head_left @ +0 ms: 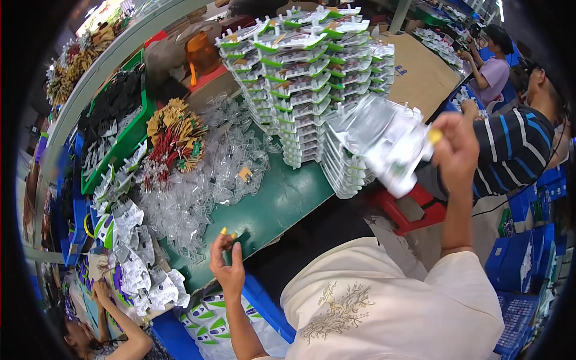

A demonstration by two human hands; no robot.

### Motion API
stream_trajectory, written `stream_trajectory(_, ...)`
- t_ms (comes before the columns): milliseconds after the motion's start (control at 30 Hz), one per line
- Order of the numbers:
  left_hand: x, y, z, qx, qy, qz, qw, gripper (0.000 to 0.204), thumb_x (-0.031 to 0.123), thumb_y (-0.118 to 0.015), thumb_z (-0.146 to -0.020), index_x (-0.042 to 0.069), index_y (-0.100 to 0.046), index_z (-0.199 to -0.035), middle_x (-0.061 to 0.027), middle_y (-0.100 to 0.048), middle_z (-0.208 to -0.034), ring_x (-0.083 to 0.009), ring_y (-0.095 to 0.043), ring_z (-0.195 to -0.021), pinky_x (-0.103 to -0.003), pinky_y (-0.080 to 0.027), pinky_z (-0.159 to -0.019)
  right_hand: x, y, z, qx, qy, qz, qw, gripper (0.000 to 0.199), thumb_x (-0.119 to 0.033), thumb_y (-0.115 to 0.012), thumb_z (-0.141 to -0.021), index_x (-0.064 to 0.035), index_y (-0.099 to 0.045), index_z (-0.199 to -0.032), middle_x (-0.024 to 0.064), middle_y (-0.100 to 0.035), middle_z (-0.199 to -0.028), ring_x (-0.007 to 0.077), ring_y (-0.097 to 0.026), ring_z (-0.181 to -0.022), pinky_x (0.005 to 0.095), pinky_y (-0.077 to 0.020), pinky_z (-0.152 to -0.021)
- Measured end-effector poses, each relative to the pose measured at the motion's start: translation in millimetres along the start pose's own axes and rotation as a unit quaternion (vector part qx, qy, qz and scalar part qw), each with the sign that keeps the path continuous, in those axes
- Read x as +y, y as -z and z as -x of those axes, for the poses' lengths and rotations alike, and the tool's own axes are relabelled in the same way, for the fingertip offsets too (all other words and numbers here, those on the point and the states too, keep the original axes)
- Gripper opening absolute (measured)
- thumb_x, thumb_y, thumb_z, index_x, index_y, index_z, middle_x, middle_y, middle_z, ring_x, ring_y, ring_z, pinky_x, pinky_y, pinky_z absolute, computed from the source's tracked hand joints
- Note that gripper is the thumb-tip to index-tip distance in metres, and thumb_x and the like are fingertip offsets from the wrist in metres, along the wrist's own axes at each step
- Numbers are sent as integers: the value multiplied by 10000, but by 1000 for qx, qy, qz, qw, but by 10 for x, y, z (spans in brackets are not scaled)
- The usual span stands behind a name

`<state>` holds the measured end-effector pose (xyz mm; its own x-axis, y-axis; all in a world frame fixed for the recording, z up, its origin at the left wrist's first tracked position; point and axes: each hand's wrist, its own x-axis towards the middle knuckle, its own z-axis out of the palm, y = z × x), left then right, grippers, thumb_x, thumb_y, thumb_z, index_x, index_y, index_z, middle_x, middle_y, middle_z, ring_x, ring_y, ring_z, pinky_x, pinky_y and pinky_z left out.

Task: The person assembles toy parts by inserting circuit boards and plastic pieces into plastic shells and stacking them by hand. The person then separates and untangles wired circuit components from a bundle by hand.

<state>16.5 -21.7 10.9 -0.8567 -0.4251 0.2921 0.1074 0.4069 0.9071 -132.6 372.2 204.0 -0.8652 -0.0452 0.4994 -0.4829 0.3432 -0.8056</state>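
My right hand (457,147) is raised at the right of the big stack, closed on the edge of a white plastic housing (393,141). The housing is tilted and smeared by motion. A yellow finger cover shows on that hand. Beside it rises a tall stack of white and green plastic housings (300,90), nested in layers. My left hand (227,264) hovers at the near edge of the green table (270,201), with thumb and fingers apart and nothing between them. It wears yellow finger covers too. Nearest to it lies a heap of clear plastic pieces (180,207).
Tan connectors with red wires (174,138) lie on the heap. A green bin (123,120) of dark parts stands left. More white housings (141,258) line the left edge. Below is a blue bin (264,309). A red stool (414,213) and co-workers (516,138) are at right.
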Motion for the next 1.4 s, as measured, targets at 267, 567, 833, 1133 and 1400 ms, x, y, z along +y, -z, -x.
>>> stream_trajectory(267, 12, -55, 31, -63, 17, -36, 997, 400, 1, -692, -855, 7, -623, -1249, -102, -666, -1015, -193, -631, -922, -315, -499, -852, 894, 508, -668, -17, -144, -69, 987, 152, -54, -573, -937, -3, -578, -1079, -30, -555, -734, 10, -449, -499, 166, -327, -428)
stream_trajectory(567, -6, -68, 86, -53, 26, -57, 997, 407, 0, -709, -838, 9, -628, -1236, -102, -664, -1011, -199, -634, -928, -310, -493, -859, 976, 388, -668, -26, -147, -39, 988, 168, -66, -585, -949, -2, -598, -1104, -26, -566, -707, 11, -431, -491, 168, -325, -437)
stream_trajectory(833, -19, -156, -21, -54, -6, -49, 997, 374, 61, -750, -825, 15, -659, -1184, -139, -677, -988, -257, -659, -897, -347, -526, -830, 470, 334, -86, 80, 67, 9, 995, 216, -165, -592, -968, -4, -602, -1111, -11, -533, -782, 21, -404, -553, 184, -306, -479)
stream_trajectory(1133, 69, 45, 201, 28, -68, -87, 993, 286, 12, -747, -796, 25, -701, -1078, -111, -707, -985, -295, -655, -936, -374, -499, -855, -190, -2315, 626, -293, 173, -72, 937, 128, -7, -726, -816, -9, -701, -941, 90, -651, -786, 184, -599, -580, 294, -476, -539)
stream_trajectory(1400, -55, 1101, 641, 250, -21, -508, 824, 651, 249, -818, -776, 49, -548, -1334, -169, -491, -1389, -392, -406, -1311, -533, -276, -1063, 853, -3404, -117, -176, 43, 266, 947, 356, -366, -679, -871, -34, -725, -991, 193, -695, -1007, 379, -681, -909, 469, -529, -785)
